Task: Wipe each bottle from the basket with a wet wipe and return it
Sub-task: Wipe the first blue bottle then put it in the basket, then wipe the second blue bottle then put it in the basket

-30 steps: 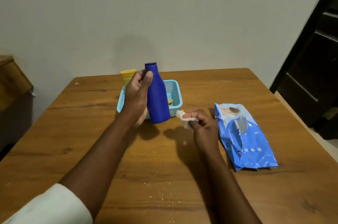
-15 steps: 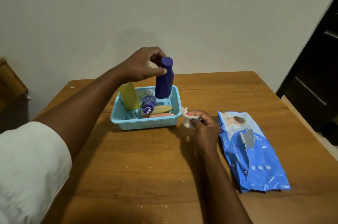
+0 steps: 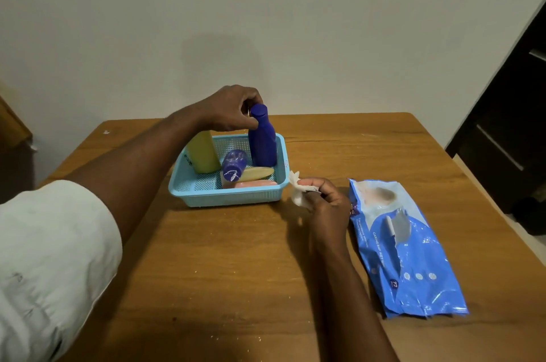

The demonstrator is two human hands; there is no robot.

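Standing the dark blue bottle (image 3: pixel 262 140) upright in the basket (image 3: pixel 227 199), left hand (image 3: pixel 229 110) pinching its cap.
Below that hand: one yellow bottle (image 3: pixel 202 152), one small purple bottle (image 3: pixel 234 168), two flat tubes. Right hand (image 3: pixel 328 208) grips one crumpled wet wipe (image 3: pixel 296 193), beside one wipes pack (image 3: pixel 404 246) on the worktop (image 3: pixel 236 273).

Left arm stretched forward and across from the lower left, white sleeve (image 3: pixel 50 267) pushed up above the elbow, forearm bare. Left hand (image 3: pixel 230 109) held knuckles-up, fingers curled downward — thumb and fingertips pinching the round cap of the upright dark blue plastic bottle (image 3: pixel 262 140). Right forearm rising from the bottom edge, wrist straight. Right hand (image 3: pixel 326 205) lower and nearer the body, fingers curled inward — gripping a crumpled white wet wipe (image 3: pixel 297 190) at the fingertips.
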